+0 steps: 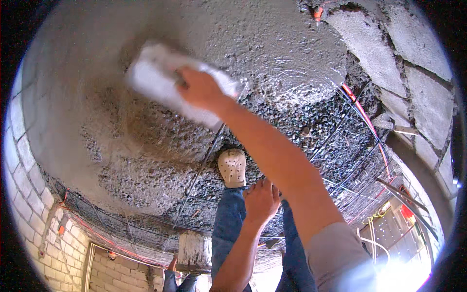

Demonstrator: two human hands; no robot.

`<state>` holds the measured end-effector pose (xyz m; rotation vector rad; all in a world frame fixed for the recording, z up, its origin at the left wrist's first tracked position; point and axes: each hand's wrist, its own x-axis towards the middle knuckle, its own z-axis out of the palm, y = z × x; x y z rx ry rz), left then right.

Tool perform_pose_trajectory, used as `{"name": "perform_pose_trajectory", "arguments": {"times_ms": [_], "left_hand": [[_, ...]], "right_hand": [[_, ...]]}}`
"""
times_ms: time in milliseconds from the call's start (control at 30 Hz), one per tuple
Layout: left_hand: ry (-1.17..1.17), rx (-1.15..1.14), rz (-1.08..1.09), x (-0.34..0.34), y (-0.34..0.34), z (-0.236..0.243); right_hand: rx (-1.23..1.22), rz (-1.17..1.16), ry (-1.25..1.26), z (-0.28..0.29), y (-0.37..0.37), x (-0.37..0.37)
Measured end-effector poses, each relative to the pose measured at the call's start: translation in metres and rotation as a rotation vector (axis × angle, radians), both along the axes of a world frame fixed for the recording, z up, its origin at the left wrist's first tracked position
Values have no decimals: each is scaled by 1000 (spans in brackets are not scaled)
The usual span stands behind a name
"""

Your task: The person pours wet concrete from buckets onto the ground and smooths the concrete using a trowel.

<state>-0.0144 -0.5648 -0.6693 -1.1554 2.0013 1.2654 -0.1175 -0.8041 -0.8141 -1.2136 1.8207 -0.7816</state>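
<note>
My right hand (199, 90) grips a pale rectangular float (153, 75), blurred, over smoothed grey wet concrete (78, 58). The float reaches from that smoother surface to rougher mortar (131, 175) and dark gravel. My left hand (260, 199) is low in the centre, its curled fingers on my jeans-covered knee (283, 207). A beige perforated clog (232, 168) stands on the gravel just beyond my other leg (226, 224). Thin steel bars cross the gravel.
Block walls (26, 170) curve along both sides, with red conduit (357, 102) and bars at right. An orange pipe stub (317, 13) is at the top. Another person's legs (180, 282) and hand show at lower left beside a pale block (194, 250). Loose cables (372, 231) lie lower right.
</note>
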Motion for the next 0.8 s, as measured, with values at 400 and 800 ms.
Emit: {"name": "perform_pose_trajectory", "arguments": {"times_ms": [400, 800], "left_hand": [[49, -27, 31, 4, -13, 1], [41, -15, -99, -8, 26, -4]], "right_hand": [[164, -268, -10, 78, 110, -80], [603, -303, 246, 137, 409, -216]]}}
